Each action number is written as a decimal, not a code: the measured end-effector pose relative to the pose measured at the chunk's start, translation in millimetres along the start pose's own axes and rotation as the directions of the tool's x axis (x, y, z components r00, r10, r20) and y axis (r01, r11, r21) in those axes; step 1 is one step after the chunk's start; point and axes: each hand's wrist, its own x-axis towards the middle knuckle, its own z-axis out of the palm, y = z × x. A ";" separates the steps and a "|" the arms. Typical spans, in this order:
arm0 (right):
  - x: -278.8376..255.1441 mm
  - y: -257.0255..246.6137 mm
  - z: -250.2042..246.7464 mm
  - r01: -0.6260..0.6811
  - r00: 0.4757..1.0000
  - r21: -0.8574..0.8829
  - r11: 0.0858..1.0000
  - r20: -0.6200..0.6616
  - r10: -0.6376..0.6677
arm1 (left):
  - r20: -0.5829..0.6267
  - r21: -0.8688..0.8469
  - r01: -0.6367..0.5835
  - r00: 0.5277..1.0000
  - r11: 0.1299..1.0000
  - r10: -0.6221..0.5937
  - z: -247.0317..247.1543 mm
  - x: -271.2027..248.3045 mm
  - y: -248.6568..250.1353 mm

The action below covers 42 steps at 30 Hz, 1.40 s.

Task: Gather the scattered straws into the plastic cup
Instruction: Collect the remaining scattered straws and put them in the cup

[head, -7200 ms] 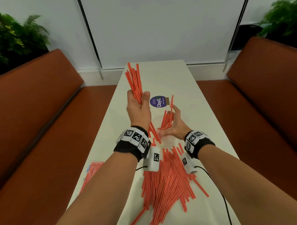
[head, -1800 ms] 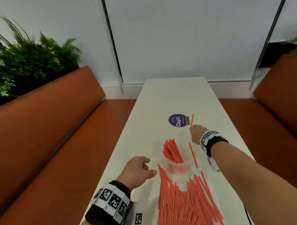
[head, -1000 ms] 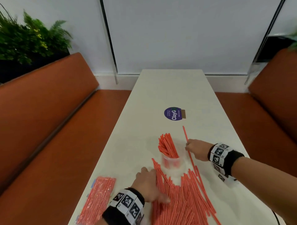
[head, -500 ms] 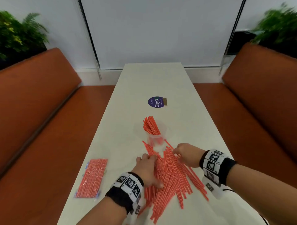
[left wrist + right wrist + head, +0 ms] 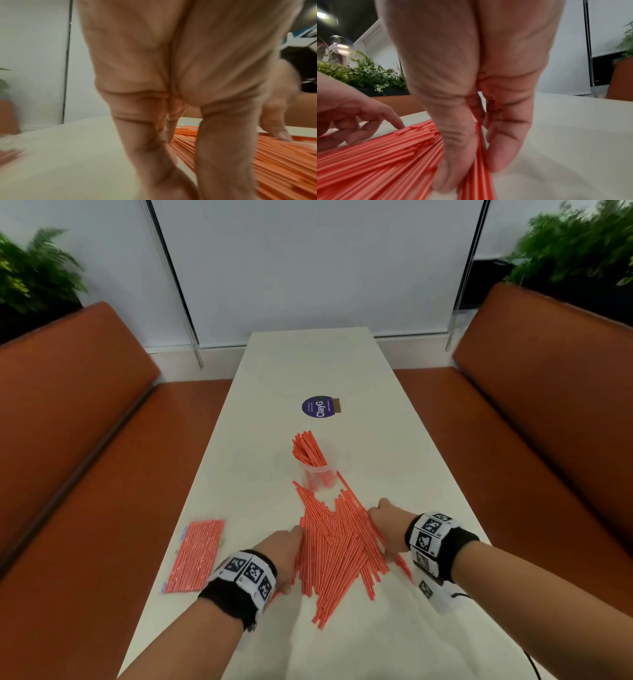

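Item 1: long white rectangular table (image 5: 394,419), set between two rust-orange upholstered benches (image 5: 78,419).

Item 2: loose heap of thin red-and-white striped straws (image 5: 337,546), lying flat on the near half of the table, fanned roughly lengthwise; its far tips reach the base of the cup.

Item 3: clear plastic cup (image 5: 320,472), upright just beyond the heap, holding a bundle of the same red straws (image 5: 308,448) that leans toward the left and far side.

Item 4: left hand (image 5: 282,556), at the left edge of the heap, fingers extended downward against the straws and table; in the left wrist view the fingers (image 5: 150,155) look straight and nothing is plainly gripped.

Item 5: right hand (image 5: 387,523), at the right edge of the heap; in the right wrist view a few straws (image 5: 481,155) run between thumb and fingers, which close loosely about them.

Item 6: flat sealed packet of red straws (image 5: 195,554), on the table near its left edge, apart from the heap.

Item 7: round purple sticker (image 5: 318,406), farther along the table, beyond the cup.

Item 8: green leafy plants (image 5: 575,244) behind both benches.
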 end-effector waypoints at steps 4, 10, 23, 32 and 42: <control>-10.9 -3.1 -1.6 0.012 0.997 -0.003 1.000 -0.072 -0.012 | -0.057 -0.096 0.040 0.997 0.995 -0.046 -4.7 2.5 -9.8; -17.9 -13.0 -1.2 -0.023 0.999 0.012 1.000 -0.027 0.023 | -0.185 -0.271 0.123 0.967 0.955 -0.177 -8.5 16.2 -9.1; 3.1 -45.2 10.5 -0.152 0.988 0.112 0.982 -0.011 0.154 | -0.194 -0.114 0.061 0.978 0.992 -0.082 -13.8 52.1 28.5; 31.5 -26.2 -1.9 -0.065 0.983 0.239 0.969 -0.153 0.103 | -0.091 -0.110 -0.118 0.990 0.987 0.108 -4.6 20.6 20.9; 60.8 7.0 -5.3 -0.051 0.984 0.068 0.996 -0.167 0.062 | -0.265 -0.130 -0.054 0.964 0.990 0.017 15.9 22.9 20.8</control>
